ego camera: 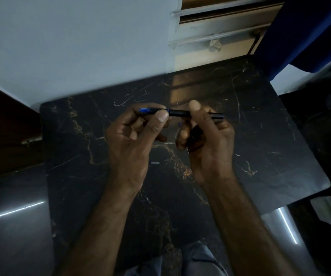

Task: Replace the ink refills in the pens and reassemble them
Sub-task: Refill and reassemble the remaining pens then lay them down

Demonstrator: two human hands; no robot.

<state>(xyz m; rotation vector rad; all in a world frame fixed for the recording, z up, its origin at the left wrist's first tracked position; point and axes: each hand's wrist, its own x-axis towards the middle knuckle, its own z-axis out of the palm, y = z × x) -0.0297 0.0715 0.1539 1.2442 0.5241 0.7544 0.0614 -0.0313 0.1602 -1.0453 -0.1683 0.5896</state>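
I hold a pen level above the black marble table (81,148), near its far middle. My left hand (134,136) pinches the blue front section (146,110) between thumb and fingers. My right hand (206,140) grips the black barrel (180,113), whose far end sticks out to the right past my fingers. The two parts meet between my thumbs. A small blue piece (180,123) shows just below the barrel, by my right fingers. A short pale stick-like piece (155,162) lies on the table between my wrists.
The table is small, with rounded corners; its right edge drops to a dark glossy floor. A white wall and a window frame (216,36) lie beyond the far edge, a blue curtain (310,32) at top right. My knees show under the near edge.
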